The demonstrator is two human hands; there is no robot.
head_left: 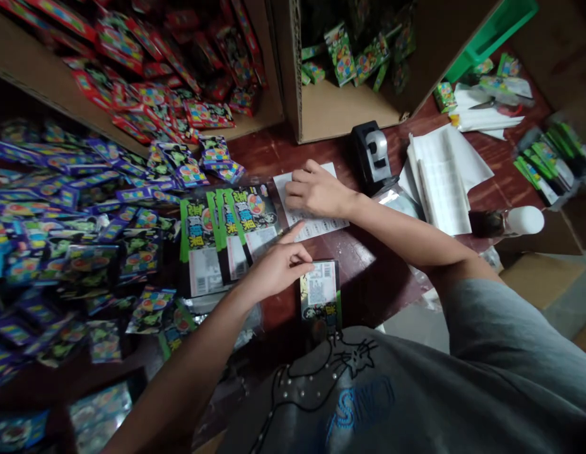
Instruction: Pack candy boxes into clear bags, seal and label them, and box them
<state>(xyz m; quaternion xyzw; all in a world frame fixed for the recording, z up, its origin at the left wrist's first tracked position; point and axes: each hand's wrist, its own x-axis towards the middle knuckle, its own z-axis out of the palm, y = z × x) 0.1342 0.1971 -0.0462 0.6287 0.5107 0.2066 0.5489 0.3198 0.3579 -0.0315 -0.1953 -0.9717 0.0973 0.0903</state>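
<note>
My right hand (316,192) rests with curled fingers on a white label sheet (316,228) on the dark red table, pressing it down. My left hand (278,268) hovers just below it, index finger stretched toward the sheet, thumb and other fingers pinched together; whatever they hold is too small to make out. Right beside the left thumb lies one green candy packet (320,291), back side up with a white label. To its left, several green packets (226,236) lie overlapped in a row, backs up.
Blue packets (51,208) are heaped on the left. Cardboard boxes at the back hold red packets (146,63) and green packets (349,57). A black tape dispenser (373,154), stacked white sheets (441,176) and a white bottle (522,221) sit on the right.
</note>
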